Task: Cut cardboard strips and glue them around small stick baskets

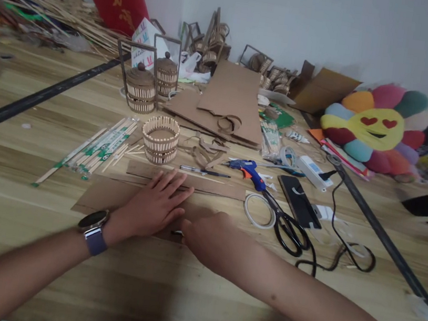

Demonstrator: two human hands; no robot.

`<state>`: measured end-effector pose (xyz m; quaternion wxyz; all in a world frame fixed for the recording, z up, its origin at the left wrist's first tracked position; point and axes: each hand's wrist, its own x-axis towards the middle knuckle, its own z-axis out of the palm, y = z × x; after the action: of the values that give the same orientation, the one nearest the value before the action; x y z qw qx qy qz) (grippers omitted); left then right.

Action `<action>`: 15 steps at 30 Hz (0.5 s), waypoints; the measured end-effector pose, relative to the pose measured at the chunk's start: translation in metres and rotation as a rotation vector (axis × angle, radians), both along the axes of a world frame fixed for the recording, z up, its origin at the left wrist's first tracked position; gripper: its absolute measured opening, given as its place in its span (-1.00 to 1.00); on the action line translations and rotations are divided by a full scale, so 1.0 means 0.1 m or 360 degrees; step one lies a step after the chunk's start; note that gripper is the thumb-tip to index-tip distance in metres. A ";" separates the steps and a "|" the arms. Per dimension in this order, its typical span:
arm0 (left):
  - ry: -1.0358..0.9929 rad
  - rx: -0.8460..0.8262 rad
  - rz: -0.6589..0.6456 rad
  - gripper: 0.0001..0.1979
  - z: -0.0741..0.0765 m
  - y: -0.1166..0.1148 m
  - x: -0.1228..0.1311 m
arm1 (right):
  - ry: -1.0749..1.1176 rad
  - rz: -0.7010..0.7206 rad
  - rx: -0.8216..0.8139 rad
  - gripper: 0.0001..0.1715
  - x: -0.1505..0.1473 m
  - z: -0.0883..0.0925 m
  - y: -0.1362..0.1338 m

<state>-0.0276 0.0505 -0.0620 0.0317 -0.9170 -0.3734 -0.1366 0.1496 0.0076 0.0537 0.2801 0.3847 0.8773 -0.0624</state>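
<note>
The cardboard piece (108,194) lies beneath the flat, spread left hand (158,203), long axis running left-to-right on the surface (22,218), while the right hand (206,239) curls just beside, its grip hidden.

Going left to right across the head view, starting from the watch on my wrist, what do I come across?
Watch, left hand, right hand, white tape roll, black phone, flower cushion.

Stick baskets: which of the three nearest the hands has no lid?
The handleless basket just beyond the left hand; both handled baskets farther back wear lids.
</note>
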 end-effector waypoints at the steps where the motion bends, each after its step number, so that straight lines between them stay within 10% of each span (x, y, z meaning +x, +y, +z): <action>1: -0.0006 -0.0001 0.0002 -0.50 0.00 0.00 0.00 | 0.0021 0.0012 0.0027 -0.74 0.01 -0.03 -0.01; 15: 0.0005 -0.0046 -0.0009 -0.50 0.02 0.00 -0.02 | 0.0023 0.0107 0.0104 -0.72 0.07 -0.11 -0.06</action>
<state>-0.0296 0.0504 -0.0604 0.0187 -0.9187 -0.3726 -0.1298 0.1569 0.0016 0.0431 0.2630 0.3635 0.8933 -0.0269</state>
